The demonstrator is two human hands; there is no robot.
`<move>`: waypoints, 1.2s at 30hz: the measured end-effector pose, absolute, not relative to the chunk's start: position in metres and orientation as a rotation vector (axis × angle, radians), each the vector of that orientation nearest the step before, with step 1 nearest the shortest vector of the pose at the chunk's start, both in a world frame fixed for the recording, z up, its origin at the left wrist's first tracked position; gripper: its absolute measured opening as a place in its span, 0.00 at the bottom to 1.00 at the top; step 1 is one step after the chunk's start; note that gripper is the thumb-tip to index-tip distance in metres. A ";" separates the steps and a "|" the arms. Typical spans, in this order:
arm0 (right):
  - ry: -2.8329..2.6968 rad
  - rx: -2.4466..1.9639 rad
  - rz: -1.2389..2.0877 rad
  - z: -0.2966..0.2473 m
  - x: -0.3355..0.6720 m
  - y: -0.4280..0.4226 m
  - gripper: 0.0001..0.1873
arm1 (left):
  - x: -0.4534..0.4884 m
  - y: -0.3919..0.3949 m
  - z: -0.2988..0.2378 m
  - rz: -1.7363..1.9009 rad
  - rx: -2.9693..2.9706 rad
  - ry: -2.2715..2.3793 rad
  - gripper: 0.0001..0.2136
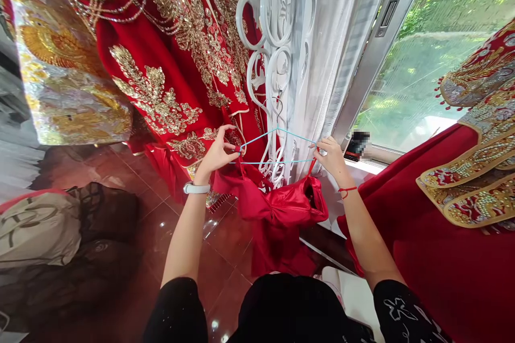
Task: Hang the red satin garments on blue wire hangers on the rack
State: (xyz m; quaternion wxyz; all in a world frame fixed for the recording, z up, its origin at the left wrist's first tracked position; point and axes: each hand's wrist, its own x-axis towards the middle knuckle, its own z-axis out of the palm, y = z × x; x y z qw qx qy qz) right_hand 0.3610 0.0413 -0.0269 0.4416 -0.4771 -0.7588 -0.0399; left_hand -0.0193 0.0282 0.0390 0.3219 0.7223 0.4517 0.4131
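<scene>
A light blue wire hanger [259, 138] is held up before me, its metal hook pointing away toward a white scrollwork frame. From it a red satin dress [292, 206] hangs by thin straps, with its top opening turned to the right. My left hand [217, 154] pinches the hanger's left end together with a red strap; some other fingers are raised. At the opposite corner, my right hand [330, 156] pinches the hanger's right end and the other strap. The skirt of the dress falls toward the floor below.
Red jackets with gold embroidery [201, 59] hang at the left and ahead. The white scroll frame [277, 5] stands beside a curtain and window. A phone [356, 146] rests on the sill. Embroidered red garments [450, 182] are at right; bags [44, 225] lie lower left.
</scene>
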 end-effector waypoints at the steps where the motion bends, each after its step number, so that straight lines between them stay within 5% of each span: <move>1: -1.882 -1.186 -0.095 -0.028 0.361 0.042 0.14 | -0.018 0.028 0.041 1.050 1.885 1.170 0.37; 12: -1.883 -1.198 -0.170 -0.027 0.364 0.043 0.13 | -0.025 0.039 0.035 0.908 2.105 1.230 0.17; 21: -1.759 -1.287 -0.178 -0.030 0.365 0.038 0.12 | -0.022 0.028 0.009 0.932 2.238 1.480 0.14; 29: -1.168 -1.793 0.131 -0.137 0.388 -0.018 0.37 | -0.022 0.022 -0.013 0.960 2.245 1.545 0.18; 36: -1.347 -2.163 0.453 -0.176 0.399 -0.049 0.11 | -0.013 0.022 -0.020 1.062 2.241 1.724 0.15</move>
